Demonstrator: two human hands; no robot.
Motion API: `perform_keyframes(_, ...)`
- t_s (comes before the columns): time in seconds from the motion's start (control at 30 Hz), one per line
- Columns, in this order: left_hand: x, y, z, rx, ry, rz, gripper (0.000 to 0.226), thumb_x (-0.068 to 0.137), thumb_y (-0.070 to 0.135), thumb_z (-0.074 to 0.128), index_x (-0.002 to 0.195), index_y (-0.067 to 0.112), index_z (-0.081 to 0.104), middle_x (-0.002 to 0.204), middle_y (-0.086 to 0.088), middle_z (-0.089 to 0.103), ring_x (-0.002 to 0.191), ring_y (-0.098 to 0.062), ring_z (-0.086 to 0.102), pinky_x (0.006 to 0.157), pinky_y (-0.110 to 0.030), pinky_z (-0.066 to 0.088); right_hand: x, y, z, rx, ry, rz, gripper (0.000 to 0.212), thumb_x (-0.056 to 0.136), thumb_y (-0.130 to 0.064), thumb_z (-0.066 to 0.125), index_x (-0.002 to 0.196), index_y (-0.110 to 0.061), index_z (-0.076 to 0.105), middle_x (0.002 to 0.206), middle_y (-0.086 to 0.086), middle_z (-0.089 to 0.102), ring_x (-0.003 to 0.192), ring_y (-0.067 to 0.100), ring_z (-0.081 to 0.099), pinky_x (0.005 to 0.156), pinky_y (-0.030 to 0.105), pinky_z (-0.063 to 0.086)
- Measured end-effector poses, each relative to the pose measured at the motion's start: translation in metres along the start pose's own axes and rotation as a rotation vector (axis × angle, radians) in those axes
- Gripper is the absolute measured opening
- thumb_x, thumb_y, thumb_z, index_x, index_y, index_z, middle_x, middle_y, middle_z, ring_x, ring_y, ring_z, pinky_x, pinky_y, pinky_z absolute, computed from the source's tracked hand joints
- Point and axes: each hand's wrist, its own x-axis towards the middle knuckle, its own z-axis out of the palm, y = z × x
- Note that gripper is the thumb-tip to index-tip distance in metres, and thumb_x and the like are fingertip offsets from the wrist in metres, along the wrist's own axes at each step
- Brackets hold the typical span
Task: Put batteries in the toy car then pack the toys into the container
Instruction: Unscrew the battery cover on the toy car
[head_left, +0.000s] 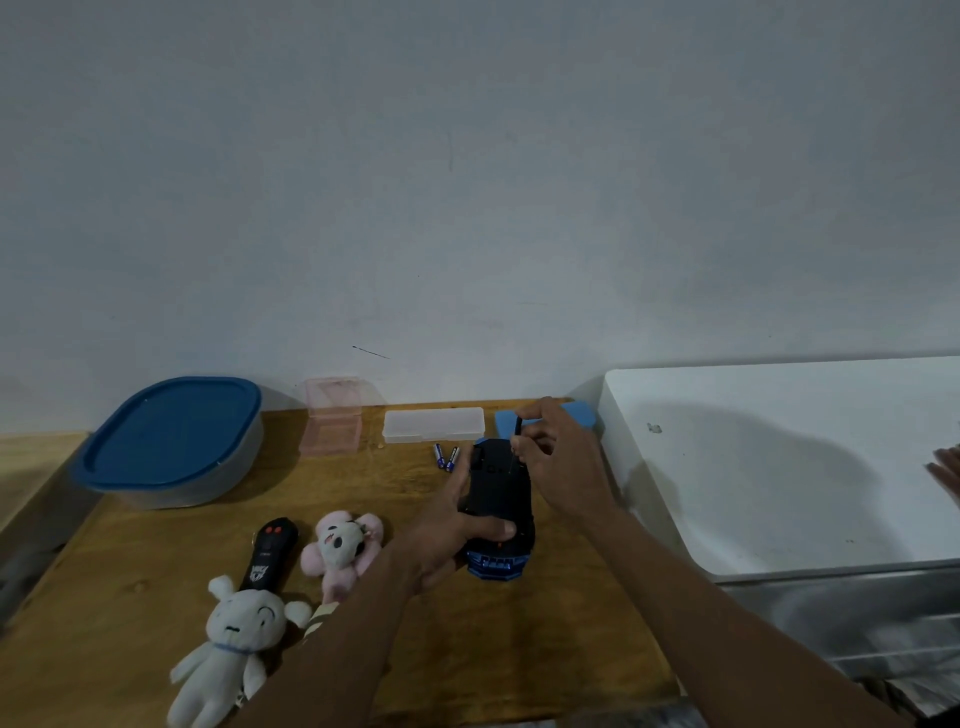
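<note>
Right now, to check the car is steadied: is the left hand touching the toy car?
Touching. The head view shows the left hand gripping the toy car, thumb laid across its underside.

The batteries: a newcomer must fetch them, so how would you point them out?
On the wooden table, look between the long clear case by the wall and the toy car. The batteries are the two tiny blue-and-silver cylinders, smaller than anything nearby.

Open table (156, 551) surface lies between the blue-lidded container (171, 436) at the far left corner and the white plush toy (234, 639) at the near edge. Pink box (332, 421), clear case (434, 425) and blue sponge (583, 413) line the far edge.
</note>
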Motion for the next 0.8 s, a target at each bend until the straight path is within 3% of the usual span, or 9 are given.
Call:
perform_keyframes(0.13,0.004,-0.005,-0.003,-0.017,0.022,-0.056,0.111,0.076,-0.017,0.070,0.149,0.049,0.020,0.137,-0.008,0.057,0.120,-0.033,0.058,0.092,-0.046,0.053,0.002,-0.001,0.002,0.002,0.037,-0.054,0.014,0.085,-0.013,0.069,0.096,-0.010,0.061,0.082,-0.006,0.061,0.072,0.006,0.062,0.057,0.007,0.049)
perform_keyframes(0.23,0.004,-0.006,-0.002,-0.020,0.035,-0.066,0.116,0.076,-0.018,0.069,0.152,0.049,0.011,0.133,-0.006,0.060,0.117,-0.030,0.060,0.090,-0.043,0.053,0.005,0.001,0.000,-0.007,0.068,-0.039,0.011,0.085,-0.012,0.069,0.094,-0.009,0.063,0.079,-0.010,0.060,0.073,0.002,0.059,0.063,0.005,0.047)
perform_keyframes(0.33,0.004,-0.005,-0.001,-0.021,0.034,-0.062,0.114,0.077,-0.019,0.067,0.151,0.047,0.013,0.128,-0.004,0.063,0.115,-0.029,0.061,0.091,-0.043,0.053,0.006,0.002,0.001,-0.009,0.055,-0.045,0.014,0.086,-0.009,0.067,0.099,-0.011,0.066,0.089,-0.006,0.066,0.082,0.006,0.063,0.073,0.012,0.054)
perform_keyframes(0.43,0.002,-0.002,0.001,-0.012,0.026,-0.048,0.107,0.078,-0.019,0.067,0.148,0.048,0.021,0.129,-0.006,0.063,0.115,-0.030,0.062,0.092,-0.044,0.053,0.007,0.001,0.005,0.003,0.078,-0.037,0.015,0.085,-0.011,0.069,0.099,-0.014,0.068,0.092,-0.006,0.067,0.082,0.007,0.064,0.067,0.007,0.051)
perform_keyframes(0.57,0.001,0.000,0.003,-0.008,0.030,-0.025,0.093,0.078,-0.021,0.065,0.126,0.054,0.037,0.119,-0.006,0.068,0.108,-0.028,0.066,0.086,-0.041,0.056,0.009,0.001,0.006,-0.006,0.107,-0.034,0.017,0.086,-0.010,0.067,0.102,-0.012,0.069,0.091,-0.004,0.069,0.082,0.003,0.063,0.071,0.006,0.050)
perform_keyframes(0.73,0.005,-0.005,0.000,-0.019,0.049,-0.036,0.108,0.076,-0.020,0.068,0.149,0.047,0.022,0.126,-0.008,0.065,0.114,-0.031,0.063,0.097,-0.048,0.050,0.010,0.005,0.009,-0.018,0.140,-0.040,0.017,0.085,-0.012,0.068,0.102,-0.014,0.070,0.096,-0.004,0.069,0.087,0.008,0.064,0.072,0.009,0.052)
perform_keyframes(0.8,0.006,-0.006,-0.001,-0.014,0.053,-0.037,0.113,0.076,-0.019,0.068,0.151,0.047,0.016,0.127,-0.009,0.065,0.115,-0.032,0.062,0.099,-0.050,0.050,0.010,0.007,0.009,-0.003,0.145,-0.017,0.018,0.087,-0.012,0.067,0.104,-0.015,0.070,0.096,-0.004,0.069,0.088,0.009,0.065,0.075,0.016,0.055)
